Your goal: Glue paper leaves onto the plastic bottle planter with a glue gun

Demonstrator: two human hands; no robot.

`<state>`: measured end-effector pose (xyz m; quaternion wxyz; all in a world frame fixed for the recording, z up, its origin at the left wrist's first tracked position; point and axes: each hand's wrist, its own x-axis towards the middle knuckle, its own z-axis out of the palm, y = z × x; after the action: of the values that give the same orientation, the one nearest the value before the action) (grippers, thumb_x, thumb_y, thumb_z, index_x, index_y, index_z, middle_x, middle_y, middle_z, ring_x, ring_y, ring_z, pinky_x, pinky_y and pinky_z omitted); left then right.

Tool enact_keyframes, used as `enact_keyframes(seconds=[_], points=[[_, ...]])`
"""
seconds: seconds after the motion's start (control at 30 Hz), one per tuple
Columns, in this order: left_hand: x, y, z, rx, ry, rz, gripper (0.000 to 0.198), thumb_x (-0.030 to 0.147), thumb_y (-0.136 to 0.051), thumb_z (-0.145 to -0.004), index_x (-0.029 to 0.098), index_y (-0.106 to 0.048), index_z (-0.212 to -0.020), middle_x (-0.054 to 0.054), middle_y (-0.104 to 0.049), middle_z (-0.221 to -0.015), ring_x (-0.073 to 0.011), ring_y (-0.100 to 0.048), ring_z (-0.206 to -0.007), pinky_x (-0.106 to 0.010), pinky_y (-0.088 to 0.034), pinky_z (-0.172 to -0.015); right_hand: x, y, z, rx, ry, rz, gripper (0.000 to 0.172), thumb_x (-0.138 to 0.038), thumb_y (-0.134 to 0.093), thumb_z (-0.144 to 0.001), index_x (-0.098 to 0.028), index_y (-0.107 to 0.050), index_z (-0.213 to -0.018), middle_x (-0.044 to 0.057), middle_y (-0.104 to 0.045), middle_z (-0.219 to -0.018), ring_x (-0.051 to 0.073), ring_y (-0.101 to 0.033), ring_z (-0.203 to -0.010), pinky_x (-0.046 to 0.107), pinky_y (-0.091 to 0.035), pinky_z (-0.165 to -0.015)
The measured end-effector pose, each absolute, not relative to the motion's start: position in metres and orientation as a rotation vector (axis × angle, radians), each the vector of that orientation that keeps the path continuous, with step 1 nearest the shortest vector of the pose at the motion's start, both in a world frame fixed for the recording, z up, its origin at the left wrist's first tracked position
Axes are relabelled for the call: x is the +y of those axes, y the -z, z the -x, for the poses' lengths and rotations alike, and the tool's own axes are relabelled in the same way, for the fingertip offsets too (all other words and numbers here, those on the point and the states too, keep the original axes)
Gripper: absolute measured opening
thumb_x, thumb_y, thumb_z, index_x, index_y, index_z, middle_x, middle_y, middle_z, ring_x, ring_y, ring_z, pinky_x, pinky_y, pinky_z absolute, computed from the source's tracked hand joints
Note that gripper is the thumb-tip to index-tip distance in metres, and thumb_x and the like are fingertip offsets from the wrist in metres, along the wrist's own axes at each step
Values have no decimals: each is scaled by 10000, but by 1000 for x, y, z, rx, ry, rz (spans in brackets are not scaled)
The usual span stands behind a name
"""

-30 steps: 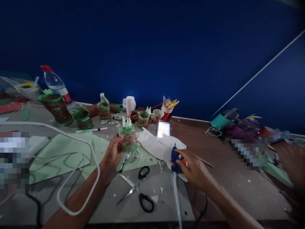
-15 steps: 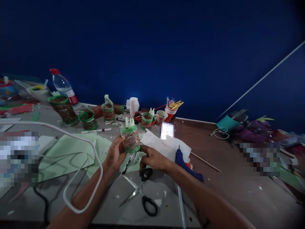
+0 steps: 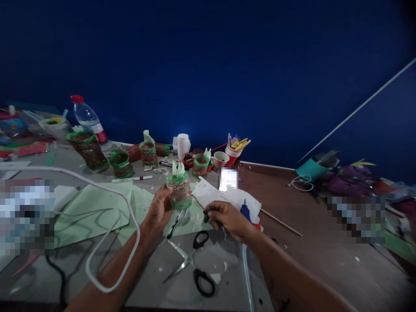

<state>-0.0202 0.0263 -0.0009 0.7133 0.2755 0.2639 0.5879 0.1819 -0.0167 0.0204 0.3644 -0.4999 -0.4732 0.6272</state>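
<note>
My left hand (image 3: 158,210) grips a small painted cup (image 3: 180,193) by its left side. Green bands run round its rim and base, the middle is reddish brown, and pale green paper points rise from the top. To the right, my right hand (image 3: 229,216) is apart from the cup, its fingers curled together; whatever they hold, if anything, is hidden. Behind that hand shows the tip of a blue hot glue gun (image 3: 245,210), its rest covered. Open scissors (image 3: 187,261) with black handles lie below the hands, and a pen (image 3: 176,223) lies beneath the cup.
Similar painted cups, among them one with a paper piece (image 3: 148,155), stand at the back near a water bottle (image 3: 87,119). A white cable (image 3: 138,225) loops over my left forearm. Green paper (image 3: 94,212), white paper (image 3: 240,198) and a wooden stick (image 3: 281,222) lie about.
My right hand has left the cup's lower side and moved right, now in front of the glue gun. My left hand still holds the cup, nearly in place.
</note>
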Motion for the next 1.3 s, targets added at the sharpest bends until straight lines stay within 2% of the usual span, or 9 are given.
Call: enact_keyframes(seconds=[0.2,0.37,0.5,0.57,0.7,0.9,1.07,1.3], points=[[25,2,16,620,-1332,-696,248,267,-697,-715,168,-669,-941,-77,-726,-920,-234,-691,-884,-360,-521,-831,-12,-49,-218,-1384,-1190,1403,218,-272,-587,-679,-174,-738,-801,-36,-508,-543,101,-408,-506,246,-309,-515],[20,-1,15,659,-1285,-827,371,321,-701,-735,160,-642,-1064,-123,-722,-1040,-271,-685,-952,-401,-497,-886,-3,-66,-206,-1516,-1054,1343,260,-257,-635,-664,-180,-700,-904,3,-647,-748,128,-520,-631,254,-399,-598],[19,-1,14,634,-1267,-882,403,348,-696,-745,156,-631,-1093,-126,-722,-1062,-280,-685,-954,-399,-492,-885,1,-77,-182,-1688,-925,1273,81,-228,-612,-706,-183,-648,-763,8,-657,-731,154,-580,-695,275,-443,-671],[18,-2,13,638,-1260,-885,398,347,-698,-740,155,-634,-1082,-116,-733,-1022,-280,-692,-923,-394,-498,-858,4,-80,-174,-1749,-877,1239,66,-205,-591,-727,-186,-652,-743,8,-665,-741,161,-595,-720,278,-448,-694],[15,-7,11,635,-1235,-843,404,343,-707,-730,164,-638,-1084,-93,-743,-939,-271,-703,-846,-382,-501,-808,11,-74,-164,-1754,-885,1217,127,-205,-557,-751,-193,-679,-784,8,-673,-759,171,-607,-746,282,-452,-699],[13,-9,10,613,-1240,-812,430,325,-721,-716,164,-646,-1108,-93,-741,-955,-278,-693,-903,-370,-485,-833,14,-55,-152,-1583,-944,1261,112,-249,-569,-729,-196,-623,-812,6,-631,-721,164,-581,-677,272,-441,-609],[14,-5,11,588,-1243,-857,367,316,-701,-747,173,-652,-1081,-93,-733,-995,-266,-686,-912,-358,-487,-833,13,-57,-147,-1547,-875,1289,86,-269,-586,-711,-198,-581,-758,8,-631,-720,160,-573,-661,281,-452,-627],[13,-5,11,575,-1237,-853,391,311,-699,-753,179,-641,-1117,-94,-722,-1026,-273,-671,-962,-368,-483,-858,13,-57,-145,-1579,-838,1292,69,-251,-584,-718,-197,-593,-760,11,-641,-727,165,-574,-678,291,-453,-663]])
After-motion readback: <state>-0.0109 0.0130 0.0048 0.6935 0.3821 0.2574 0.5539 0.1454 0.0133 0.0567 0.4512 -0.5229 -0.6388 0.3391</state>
